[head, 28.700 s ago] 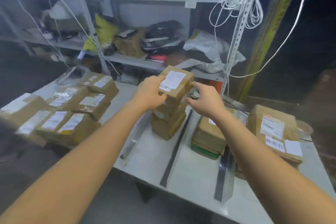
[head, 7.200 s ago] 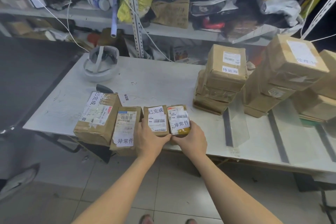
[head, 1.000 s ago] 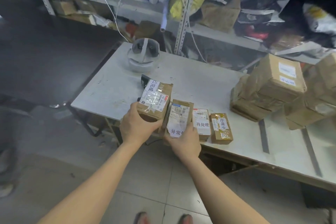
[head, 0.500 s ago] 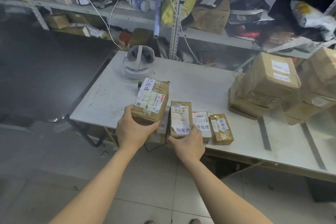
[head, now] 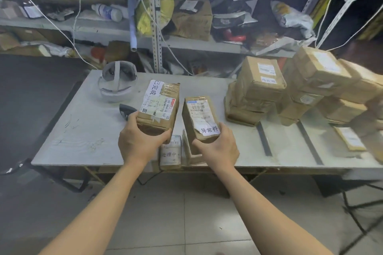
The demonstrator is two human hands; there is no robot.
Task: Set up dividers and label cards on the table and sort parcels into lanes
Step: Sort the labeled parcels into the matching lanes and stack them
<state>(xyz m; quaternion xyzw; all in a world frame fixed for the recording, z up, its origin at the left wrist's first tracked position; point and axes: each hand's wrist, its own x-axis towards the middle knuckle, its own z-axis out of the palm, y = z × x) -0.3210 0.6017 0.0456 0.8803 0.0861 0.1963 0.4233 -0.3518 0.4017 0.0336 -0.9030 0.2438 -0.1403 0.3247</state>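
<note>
Above the counter [head: 83,130], a large parcel [head: 159,107] is gripped in the left hand [head: 141,141], a narrow parcel [head: 200,118] in the right hand [head: 217,147], sorting into lanes judged next.

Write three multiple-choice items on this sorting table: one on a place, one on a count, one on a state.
1. Where is the white headset?
A. On the floor.
B. On the far left part of the table.
C. On a shelf.

2. How many parcels are held up in the hands?
A. One.
B. Three.
C. Two.

3. What is the left hand doing?
A. Gripping a taped brown parcel.
B. Lying flat on the table.
C. Hanging empty.

Answers:
1. B, the headset sits on the tabletop near its far left corner.
2. C, the left hand holds one parcel and the right hand holds the parcel labelled 异常件.
3. A, its fingers and thumb wrap round the parcel's near end.
</note>
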